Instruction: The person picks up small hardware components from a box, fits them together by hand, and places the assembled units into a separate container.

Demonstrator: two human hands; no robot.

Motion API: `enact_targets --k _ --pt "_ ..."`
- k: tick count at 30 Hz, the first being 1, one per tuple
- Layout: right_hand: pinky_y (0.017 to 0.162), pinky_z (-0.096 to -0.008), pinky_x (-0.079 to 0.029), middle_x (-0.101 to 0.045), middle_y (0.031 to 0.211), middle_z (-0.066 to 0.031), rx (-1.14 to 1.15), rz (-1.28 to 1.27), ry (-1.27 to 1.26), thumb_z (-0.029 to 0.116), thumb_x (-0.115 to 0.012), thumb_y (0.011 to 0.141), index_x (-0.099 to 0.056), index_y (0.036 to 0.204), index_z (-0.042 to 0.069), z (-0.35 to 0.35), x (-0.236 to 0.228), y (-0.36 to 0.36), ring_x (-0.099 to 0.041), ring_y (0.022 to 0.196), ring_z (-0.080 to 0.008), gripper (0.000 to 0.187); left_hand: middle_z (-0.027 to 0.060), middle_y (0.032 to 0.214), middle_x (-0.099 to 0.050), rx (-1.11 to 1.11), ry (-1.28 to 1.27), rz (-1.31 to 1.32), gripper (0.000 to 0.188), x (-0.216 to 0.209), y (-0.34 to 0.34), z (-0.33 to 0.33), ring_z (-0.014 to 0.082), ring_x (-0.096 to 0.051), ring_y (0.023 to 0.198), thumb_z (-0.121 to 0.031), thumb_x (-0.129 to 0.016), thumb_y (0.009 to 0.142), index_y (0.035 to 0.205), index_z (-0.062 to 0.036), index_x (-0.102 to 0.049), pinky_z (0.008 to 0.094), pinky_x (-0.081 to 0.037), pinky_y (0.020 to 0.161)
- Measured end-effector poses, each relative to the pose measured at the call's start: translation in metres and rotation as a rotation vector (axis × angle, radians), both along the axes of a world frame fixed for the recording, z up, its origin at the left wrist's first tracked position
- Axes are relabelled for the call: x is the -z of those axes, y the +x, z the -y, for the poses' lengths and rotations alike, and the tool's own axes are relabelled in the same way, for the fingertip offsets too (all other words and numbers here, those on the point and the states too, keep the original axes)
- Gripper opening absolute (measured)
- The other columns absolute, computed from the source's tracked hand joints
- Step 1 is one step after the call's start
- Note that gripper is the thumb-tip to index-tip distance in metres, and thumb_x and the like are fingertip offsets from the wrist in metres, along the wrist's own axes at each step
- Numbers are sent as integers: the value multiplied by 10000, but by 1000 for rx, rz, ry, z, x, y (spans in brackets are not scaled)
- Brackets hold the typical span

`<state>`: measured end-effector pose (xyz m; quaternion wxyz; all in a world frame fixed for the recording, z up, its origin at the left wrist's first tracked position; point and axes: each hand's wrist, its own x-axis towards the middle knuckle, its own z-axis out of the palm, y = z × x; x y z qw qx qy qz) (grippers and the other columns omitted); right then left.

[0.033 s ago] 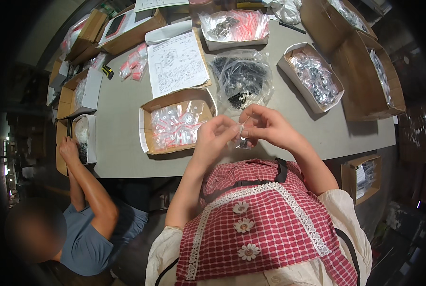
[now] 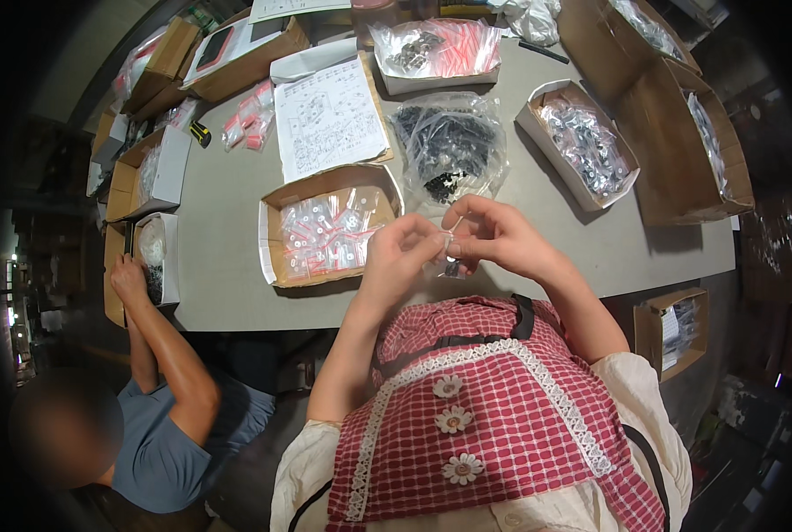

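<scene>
Near the table's front edge, my left hand (image 2: pixel 401 254) and my right hand (image 2: pixel 499 238) pinch a small clear plastic bag (image 2: pixel 450 269) between them at its top. Something small and dark shows inside the bag; its kind is too small to make out. Just left of my left hand stands a shallow cardboard tray (image 2: pixel 267 232) of flat clear bags with red edges and small white round pieces. Beyond my hands lies a large clear bag of black parts (image 2: pixel 447 142), with a few small black pieces at its near end.
A white box of metal parts (image 2: pixel 582 146) stands at the right beside tall cardboard boxes (image 2: pixel 684 142). Behind are a printed drawing sheet (image 2: pixel 329 115) and a box of red-edged bags (image 2: pixel 440 55). On the left, a co-worker's hand (image 2: pixel 130 279) reaches into a box.
</scene>
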<state>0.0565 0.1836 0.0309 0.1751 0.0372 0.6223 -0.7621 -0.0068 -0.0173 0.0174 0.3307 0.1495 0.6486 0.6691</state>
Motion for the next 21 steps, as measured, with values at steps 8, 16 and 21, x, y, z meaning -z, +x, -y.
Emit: enact_targets --k 8,16,21 --pt "613 -253 -516 -653 793 -26 -61 11 70 195 -617 979 -622 933 24 3 14 -3 -629 670 -100 177 0 712 -652 -28 11 -29 109 5 3 -1 39 -562 627 -141 -615 891 830 -53 -635 191 -382 565" --pt "555 -235 -410 -559 706 6 36 31 -42 82 -580 834 -622 847 27 -3 19 4 -527 617 -82 70 19 702 -611 -67 190 123 130 21 3 -11 85 -543 653 -162 -618 892 827 -50 -618 238 -403 618" --pt "561 -215 -418 -582 721 8 515 -99 -110 161 -635 927 -624 852 48 -30 22 15 -530 609 -62 136 1 772 -629 -312 -13 -134 119 28 -12 -8 83 -561 724 -161 -640 953 939 -42 -633 227 -431 663"
